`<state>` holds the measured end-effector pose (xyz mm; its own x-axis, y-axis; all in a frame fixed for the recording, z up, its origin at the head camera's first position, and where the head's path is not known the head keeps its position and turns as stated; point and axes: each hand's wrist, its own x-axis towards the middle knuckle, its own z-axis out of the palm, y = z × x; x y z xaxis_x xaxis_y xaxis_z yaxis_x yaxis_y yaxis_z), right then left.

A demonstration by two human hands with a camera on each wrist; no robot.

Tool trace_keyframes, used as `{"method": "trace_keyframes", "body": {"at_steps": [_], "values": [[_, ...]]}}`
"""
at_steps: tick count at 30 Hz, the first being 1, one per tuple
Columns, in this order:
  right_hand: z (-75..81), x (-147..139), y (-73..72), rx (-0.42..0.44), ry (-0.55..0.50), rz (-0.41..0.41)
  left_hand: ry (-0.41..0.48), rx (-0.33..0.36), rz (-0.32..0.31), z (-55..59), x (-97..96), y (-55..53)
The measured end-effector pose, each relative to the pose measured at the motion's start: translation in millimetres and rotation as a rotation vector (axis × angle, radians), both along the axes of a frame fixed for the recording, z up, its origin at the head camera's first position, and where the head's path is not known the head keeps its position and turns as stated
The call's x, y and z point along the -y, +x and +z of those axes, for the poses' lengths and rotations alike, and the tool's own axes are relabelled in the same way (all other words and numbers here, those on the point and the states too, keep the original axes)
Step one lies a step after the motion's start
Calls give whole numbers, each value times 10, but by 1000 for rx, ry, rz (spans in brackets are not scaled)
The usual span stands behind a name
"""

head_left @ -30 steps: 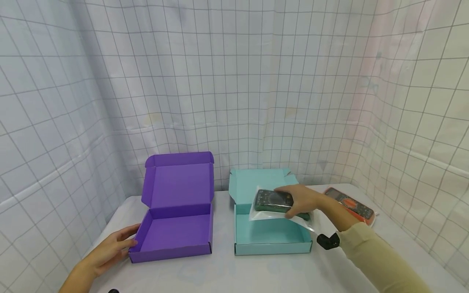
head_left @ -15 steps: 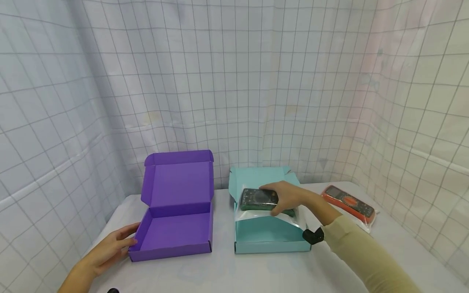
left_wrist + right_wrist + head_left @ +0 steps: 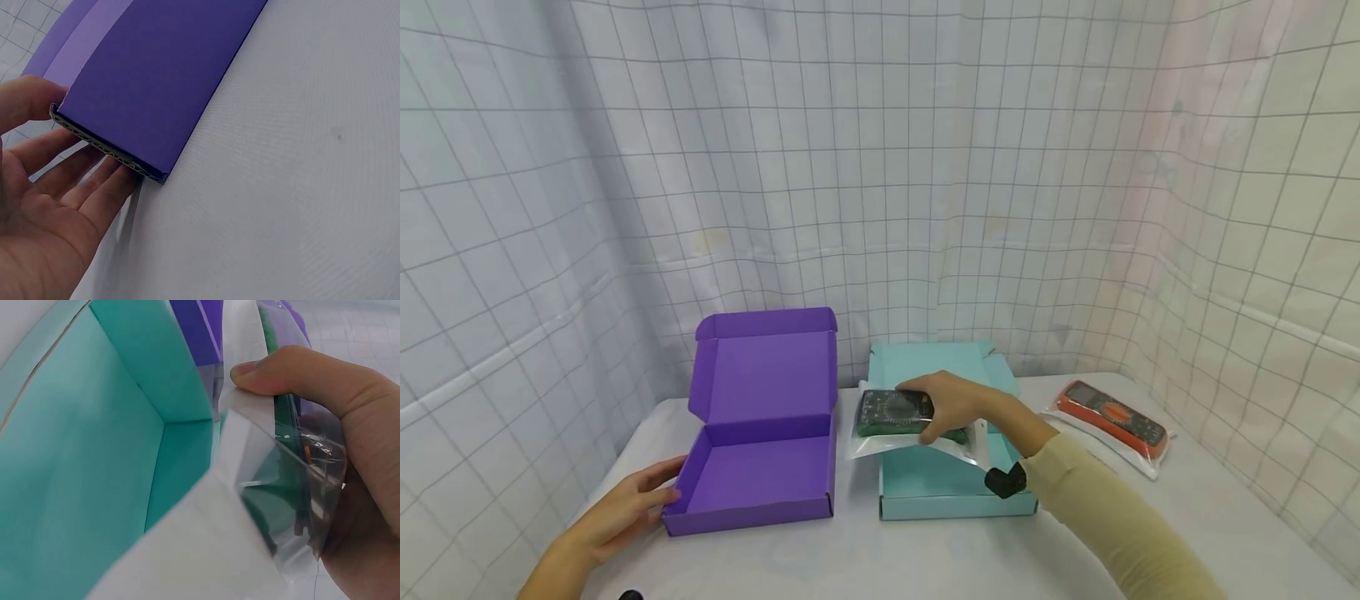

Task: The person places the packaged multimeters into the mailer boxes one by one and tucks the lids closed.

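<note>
My right hand [image 3: 951, 404] grips a green and black multimeter [image 3: 891, 410] in a clear plastic bag, above the left wall of the teal box [image 3: 958, 507]. In the right wrist view, the thumb presses the bag's white backing [image 3: 247, 337] and the other fingers are mostly hidden. At the left, my left hand [image 3: 628, 508] holds the side wall of an open purple box [image 3: 752, 512]. The left wrist view has its thumb [image 3: 37, 100] over the wall's top edge, with the fingers on the outer side.
A bagged orange multimeter [image 3: 1112, 417] lies on the white table [image 3: 1217, 500] to the right. Both boxes' lids stand raised at the back, the purple lid [image 3: 771, 375] and the teal lid [image 3: 925, 362]. A gridded white curtain [image 3: 887, 167] encloses the table.
My right hand has carried the bagged green multimeter leftward, from over the teal box to above its left wall. The left hand and both boxes have stayed in place.
</note>
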<state>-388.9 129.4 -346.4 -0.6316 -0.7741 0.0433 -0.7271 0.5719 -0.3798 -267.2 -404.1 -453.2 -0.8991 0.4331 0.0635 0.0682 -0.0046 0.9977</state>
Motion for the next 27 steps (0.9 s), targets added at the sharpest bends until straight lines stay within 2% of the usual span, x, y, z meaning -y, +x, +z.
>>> {"method": "trace_keyframes", "body": {"at_steps": [5, 10, 22, 27], "values": [[13, 190, -47, -31, 4, 31, -63, 27, 28, 32, -7, 2], [5, 371, -70, -30, 1, 50, -86, 37, 34, 44, -16, 16], [-43, 868, -57, 11, -5, 84, -80, 33, 49, 28, -2, 10], [-48, 1066, -87, 3, -5, 98, -61, 28, 39, 27, -10, 20]]}}
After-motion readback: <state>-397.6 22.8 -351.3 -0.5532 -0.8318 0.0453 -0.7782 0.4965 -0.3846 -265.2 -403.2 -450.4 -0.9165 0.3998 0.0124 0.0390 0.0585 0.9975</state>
